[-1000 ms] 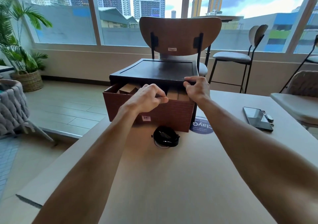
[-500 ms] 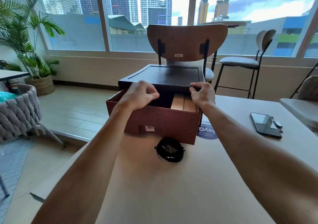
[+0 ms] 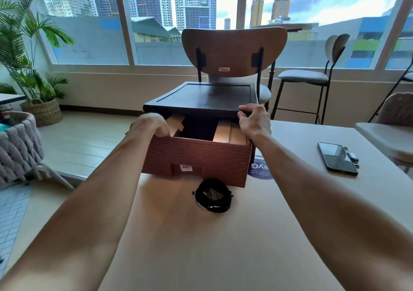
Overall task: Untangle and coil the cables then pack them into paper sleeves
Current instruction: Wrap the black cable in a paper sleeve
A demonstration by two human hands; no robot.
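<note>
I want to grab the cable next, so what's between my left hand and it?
Head view: the front wall of the box, then a strip of bare table, lies between the left hand and the cable.

A black coiled cable (image 3: 213, 198) lies flat just before the brown box (image 3: 196, 154), which holds upright tan paper sleeves (image 3: 222, 132)

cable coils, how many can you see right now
1: a black coil on the table, just in front of the brown box. More may be hidden inside the box, which its lid partly covers.
</note>
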